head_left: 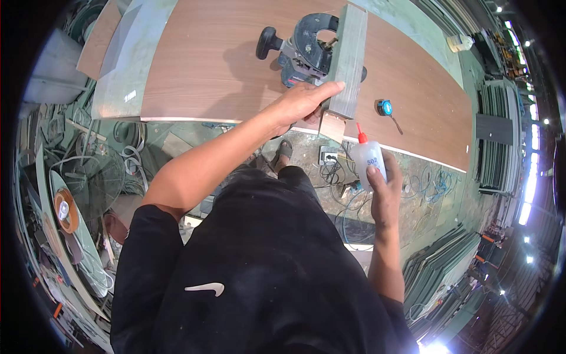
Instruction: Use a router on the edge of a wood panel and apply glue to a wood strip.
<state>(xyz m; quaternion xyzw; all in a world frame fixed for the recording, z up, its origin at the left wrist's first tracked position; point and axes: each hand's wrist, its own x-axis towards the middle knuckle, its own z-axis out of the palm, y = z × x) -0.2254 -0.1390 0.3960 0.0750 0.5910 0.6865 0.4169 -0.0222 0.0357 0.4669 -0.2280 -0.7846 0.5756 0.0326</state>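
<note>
My left hand (300, 105) grips the near end of a long grey wood-grain piece (352, 53), thumb on top and fingers underneath, partly hidden. Under that end, a lighter wooden piece (332, 127) juts past the table edge; I cannot tell whether the two are joined. In my right hand (387, 192) is a translucent squeeze bottle (370, 158), its red nozzle pointing up near the grey piece's end. A router (306, 50) with a black knob and a rounded dark base lies just left of the grey piece.
A brown wood-grain panel (194, 71) covers much of the worktable. On it, right of the grey piece, rests a blue tape measure (384, 108). Below the table, a power socket box (328, 155) and tangled cables (427, 183) lie on the floor. Stacked boards (442, 262) stand at the right.
</note>
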